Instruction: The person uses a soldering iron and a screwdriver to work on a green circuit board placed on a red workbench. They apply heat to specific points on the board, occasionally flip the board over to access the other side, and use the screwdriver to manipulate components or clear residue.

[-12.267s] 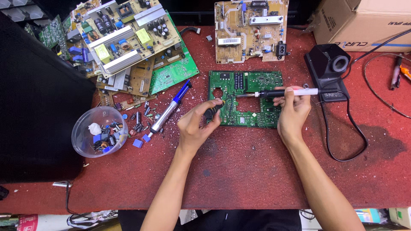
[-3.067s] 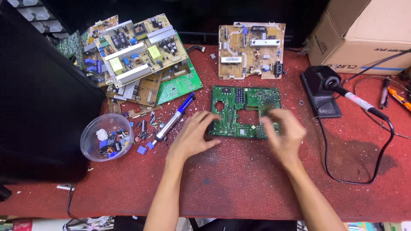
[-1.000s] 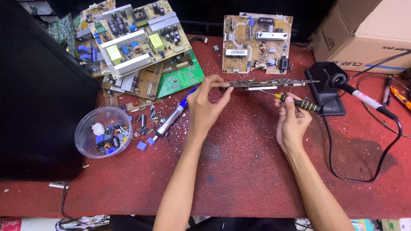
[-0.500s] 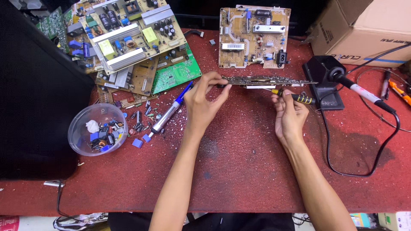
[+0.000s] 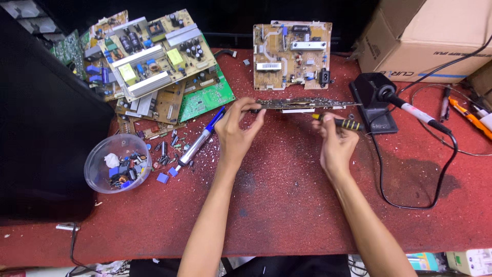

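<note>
My left hand [image 5: 237, 128] pinches the left end of a green circuit board [image 5: 302, 103], which is lifted off the red mat and seen edge-on as a thin strip. Just below the board's right half, my right hand [image 5: 335, 144] grips a screwdriver with a black and yellow handle [image 5: 341, 122]; its tip points left under the board. Both forearms reach in from the bottom edge.
A soldering iron rests in its black stand [image 5: 376, 100], its cable looping right. A tan board [image 5: 292, 55] lies behind. A pile of boards [image 5: 154, 61] sits at the back left. A blue desoldering pump [image 5: 201, 138], loose parts and a clear bowl [image 5: 118, 163] lie left. A cardboard box [image 5: 430, 36] stands back right.
The board, flat on the mat three seconds ago, is now held up on edge by my left hand. My right hand has taken up the screwdriver. Over the last second it has barely moved.
</note>
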